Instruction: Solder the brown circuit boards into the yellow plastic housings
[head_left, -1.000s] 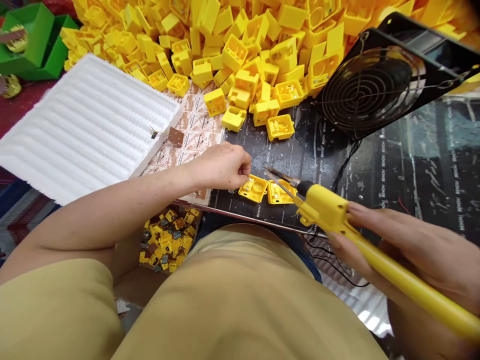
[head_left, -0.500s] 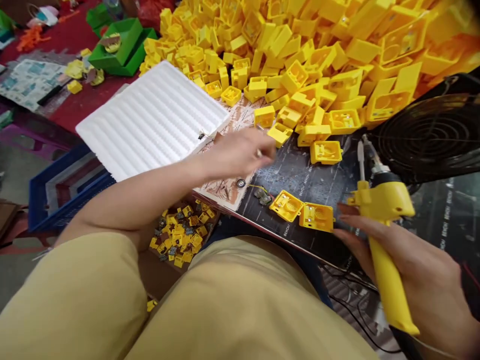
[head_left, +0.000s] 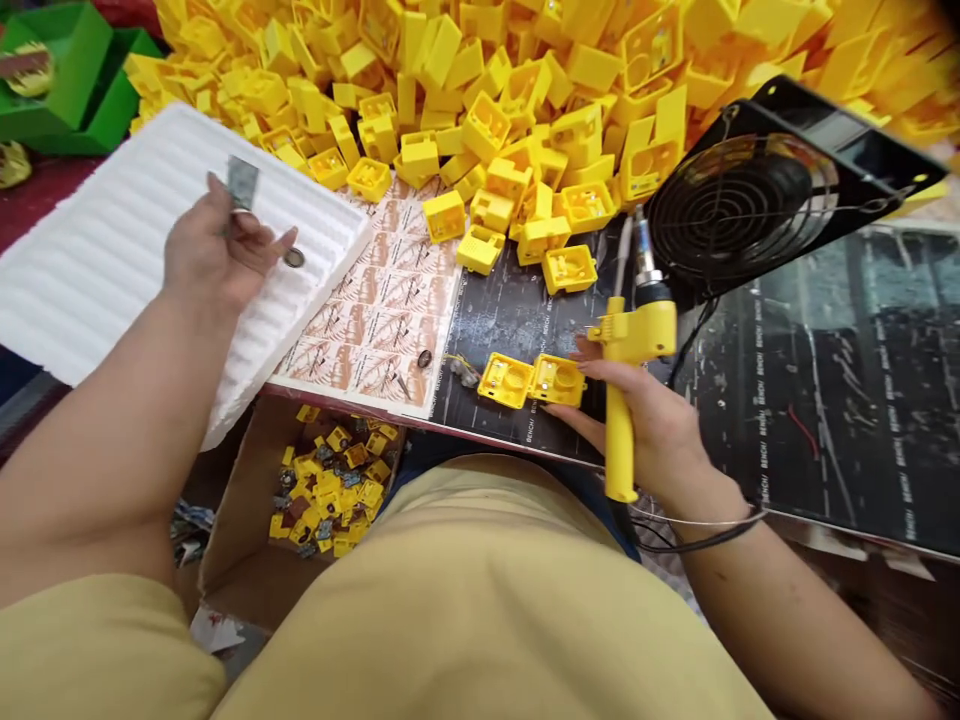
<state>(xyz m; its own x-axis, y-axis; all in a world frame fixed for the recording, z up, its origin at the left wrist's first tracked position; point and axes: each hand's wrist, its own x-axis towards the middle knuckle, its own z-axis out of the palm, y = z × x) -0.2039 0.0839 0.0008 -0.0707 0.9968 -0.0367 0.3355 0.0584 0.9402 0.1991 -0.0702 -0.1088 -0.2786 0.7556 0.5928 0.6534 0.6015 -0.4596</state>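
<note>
My left hand (head_left: 217, 245) is over a white ribbed foam sheet (head_left: 150, 200), fingers curled on a thin grey rectangular piece (head_left: 243, 182). A small dark round part (head_left: 294, 257) is by one fingertip; I cannot tell whether it is held. My right hand (head_left: 645, 420) grips a yellow soldering gun (head_left: 619, 400) by its handle, tip pointing away from me. Its fingertips also reach the right half of an open yellow plastic case (head_left: 559, 382). Left of the case lie a greyish wired part (head_left: 463, 372) and a small round disc (head_left: 425, 358).
A big heap of yellow cases (head_left: 450, 60) covers the back of the bench. A black fan (head_left: 735, 205) stands at the right, near the gun's tip. Green trays (head_left: 52, 70) are at the far left. A cardboard box (head_left: 240, 540) with yellow pieces sits below the bench edge.
My left hand has moved left from the bench middle to over the foam sheet; the grey piece now shows in it. My right hand still holds the soldering gun. The view has turned right.
</note>
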